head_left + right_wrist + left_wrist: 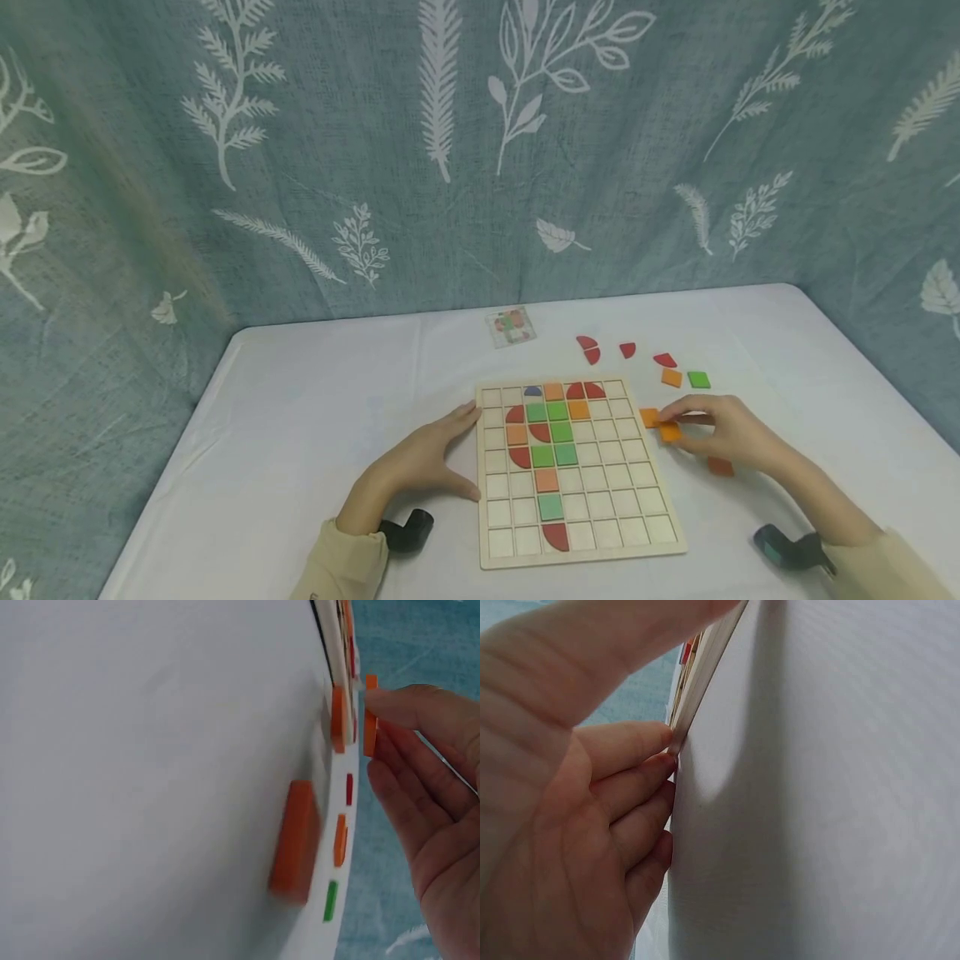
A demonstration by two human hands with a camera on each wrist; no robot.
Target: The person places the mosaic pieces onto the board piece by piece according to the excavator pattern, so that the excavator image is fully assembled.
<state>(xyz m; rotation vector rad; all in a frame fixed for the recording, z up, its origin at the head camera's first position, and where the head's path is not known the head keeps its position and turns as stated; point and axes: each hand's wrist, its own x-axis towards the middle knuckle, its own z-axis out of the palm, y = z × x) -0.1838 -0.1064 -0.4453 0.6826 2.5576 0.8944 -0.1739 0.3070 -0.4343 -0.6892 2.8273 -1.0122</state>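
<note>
The person's right hand [723, 427] is pinching an orange square tile [670, 432] between thumb and fingertips, the grip narrow, and the right wrist view is showing that tile hanging clear of the white-covered table [337, 392]. Just left of the grip, a second orange tile [648, 417] is lying right by the edge of the wooden grid board [618, 477] (whether the two are touching, I cannot quite tell from here). Nearer the person than the grip, an orange-red tile [720, 467] is resting below the palm. Beyond the grip, a third orange tile [671, 377] is sitting beside a green square tile [699, 380], and farther off, red curved-edged pieces [627, 350] are lying scattered. Well to the grip's left, across the board, the left hand [427, 454] is resting against the board's left edge, thumb and fingers standing wide apart and holding nothing between them. Between the hands, red quarter-circles, green and orange squares and one blue half-circle [532, 391] are filling some of the cells. Far beyond and left of the grip, a small patterned card [512, 326] is lying before a leaf-print curtain [360, 108].
</note>
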